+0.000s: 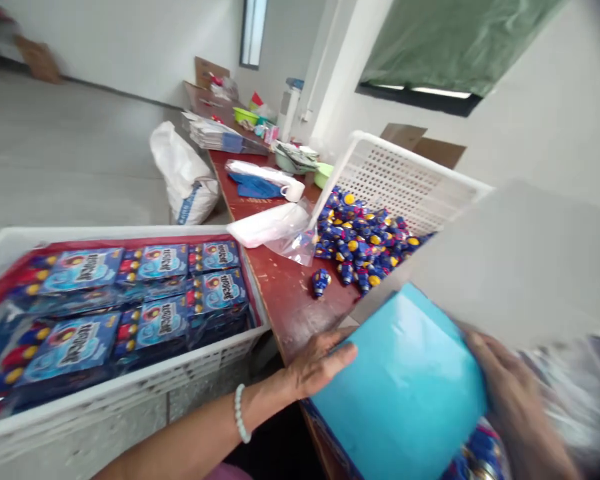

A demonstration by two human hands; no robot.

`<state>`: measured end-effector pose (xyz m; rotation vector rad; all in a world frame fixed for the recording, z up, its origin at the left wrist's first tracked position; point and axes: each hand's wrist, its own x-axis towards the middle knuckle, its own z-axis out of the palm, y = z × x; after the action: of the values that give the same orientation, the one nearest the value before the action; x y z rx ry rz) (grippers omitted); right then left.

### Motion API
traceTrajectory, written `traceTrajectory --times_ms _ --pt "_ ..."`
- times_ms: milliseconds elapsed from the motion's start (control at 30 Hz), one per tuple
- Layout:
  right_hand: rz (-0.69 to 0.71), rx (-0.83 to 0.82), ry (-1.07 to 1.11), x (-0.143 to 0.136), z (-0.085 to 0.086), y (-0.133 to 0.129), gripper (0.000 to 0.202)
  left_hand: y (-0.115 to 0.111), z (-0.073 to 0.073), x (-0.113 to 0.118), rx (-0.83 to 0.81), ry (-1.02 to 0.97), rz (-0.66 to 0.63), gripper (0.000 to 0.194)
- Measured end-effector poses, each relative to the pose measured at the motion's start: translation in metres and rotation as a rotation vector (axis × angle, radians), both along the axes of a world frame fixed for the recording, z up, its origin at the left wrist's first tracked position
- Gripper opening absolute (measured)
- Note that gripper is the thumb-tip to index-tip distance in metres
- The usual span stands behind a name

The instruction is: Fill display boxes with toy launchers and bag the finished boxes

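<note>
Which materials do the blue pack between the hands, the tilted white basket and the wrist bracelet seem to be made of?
Blue pack: probably card, perhaps film-wrapped; glossy highlights, flat face.
White basket: likely moulded plastic, satin; regular holes, smooth rounded rim.
Bracelet: smooth pale beads, perhaps stone, glass or plastic; cannot tell which.

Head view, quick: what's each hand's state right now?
Left hand: holding the glossy light-blue pack at its left edge.
Right hand: at the pack's right edge, blurred; grip cannot be told.
</note>
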<state>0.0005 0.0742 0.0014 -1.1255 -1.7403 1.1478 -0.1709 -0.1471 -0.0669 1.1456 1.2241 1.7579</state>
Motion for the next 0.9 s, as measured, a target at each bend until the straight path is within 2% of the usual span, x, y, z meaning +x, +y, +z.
traceTrajectory --times_ms 67,133,267,367,467,633,800,900 --pt "0.021 -0.188 0.073 -0.004 -0.003 0.004 0.051 0.003 -0.001 0.0 0.011 0.044 0.04 0.045" --pt "0.015 -0.247 0.188 -0.005 -0.008 0.004 0.059 0.008 -0.004 0.0 0.004 0.095 0.078 0.046" --pt "-0.053 -0.175 0.276 0.0 -0.02 -0.005 0.061 0.017 -0.014 -0.001 -0.107 0.217 0.14 0.052" --pt "-0.144 -0.05 0.262 0.006 -0.032 -0.015 0.073 0.022 -0.014 -0.003 -0.196 0.295 0.169 0.051" --pt "-0.196 0.084 0.211 0.008 -0.043 -0.024 0.077 0.026 -0.007 -0.008 -0.221 0.305 0.197 0.047" --pt "-0.196 0.295 0.047 0.012 -0.045 -0.033 0.06 0.041 0.015 -0.02 -0.274 0.33 0.289 0.032" --pt "-0.169 0.387 -0.042 0.012 -0.042 -0.041 0.061 0.068 0.035 -0.031 -0.279 0.391 0.321 0.049" --pt "-0.149 0.393 -0.061 0.011 -0.044 -0.045 0.059 0.086 0.039 -0.035 -0.282 0.443 0.302 0.036"
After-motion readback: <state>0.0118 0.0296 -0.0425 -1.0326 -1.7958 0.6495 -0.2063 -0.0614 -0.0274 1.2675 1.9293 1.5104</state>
